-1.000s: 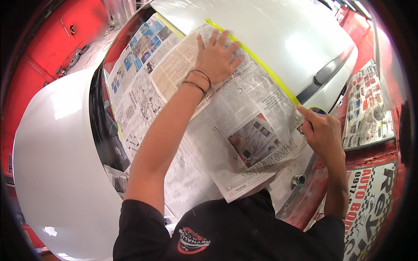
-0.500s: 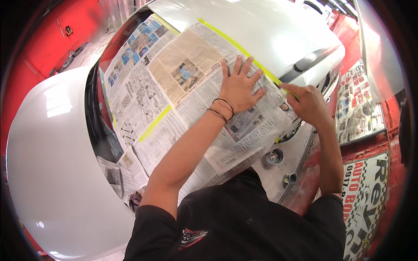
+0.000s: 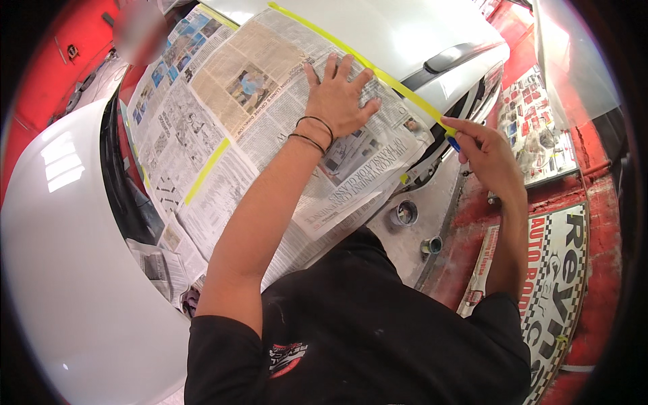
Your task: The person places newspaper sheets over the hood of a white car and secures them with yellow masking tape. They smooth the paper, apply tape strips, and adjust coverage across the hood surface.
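Sheets of newspaper (image 3: 233, 101) cover part of a white car's body (image 3: 391, 27). My left hand (image 3: 339, 98) lies spread and flat on the newspaper, its fingertips close to a yellow-green strip of masking tape (image 3: 351, 50) along the far edge. That strip runs from the upper left down to my right hand (image 3: 487, 154), past the newspaper's right corner. In the right hand's closed fingers is a roll of masking tape (image 3: 453, 142), whose blue core shows below the index finger. Its far side is hidden by the hand.
A black door handle (image 3: 437, 64) lies beyond the strip. Below the newspaper, two open cans (image 3: 405, 213) (image 3: 430, 245) stand on the floor. A large white panel (image 3: 61, 236) curves along the left. Printed boards (image 3: 540, 128) lean by the red wall at right.
My right hand has drawn the roll farther from the newspaper's corner, and more tape shows stretched out. My left hand stays pressed on the paper. The whole view has shifted.
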Demonstrator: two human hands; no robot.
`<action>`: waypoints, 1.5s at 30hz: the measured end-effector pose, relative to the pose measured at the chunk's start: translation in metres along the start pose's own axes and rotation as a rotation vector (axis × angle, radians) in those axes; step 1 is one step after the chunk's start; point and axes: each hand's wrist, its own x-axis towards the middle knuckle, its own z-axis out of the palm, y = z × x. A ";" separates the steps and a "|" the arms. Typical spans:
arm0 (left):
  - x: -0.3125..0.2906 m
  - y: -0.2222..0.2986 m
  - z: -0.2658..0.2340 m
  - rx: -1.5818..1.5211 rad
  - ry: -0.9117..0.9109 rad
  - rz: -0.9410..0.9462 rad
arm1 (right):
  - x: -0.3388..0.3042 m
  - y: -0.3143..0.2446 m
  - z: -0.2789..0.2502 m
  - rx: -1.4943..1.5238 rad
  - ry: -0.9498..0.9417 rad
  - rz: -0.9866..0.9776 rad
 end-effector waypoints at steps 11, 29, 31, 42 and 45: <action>0.002 0.002 0.002 -0.021 -0.004 -0.013 | -0.001 0.051 0.034 -0.046 0.080 -0.136; -0.034 0.058 0.003 -0.137 0.060 0.175 | -0.004 0.097 0.098 0.128 0.224 -0.121; -0.044 0.075 0.008 -0.180 0.068 0.245 | -0.004 0.104 0.104 0.143 0.246 -0.111; -0.016 0.084 -0.027 -0.413 0.128 0.309 | -0.012 0.040 0.056 -0.042 0.405 -0.254; 0.020 0.077 -0.053 -0.530 -0.014 0.367 | -0.011 0.000 0.022 -0.195 0.486 -0.348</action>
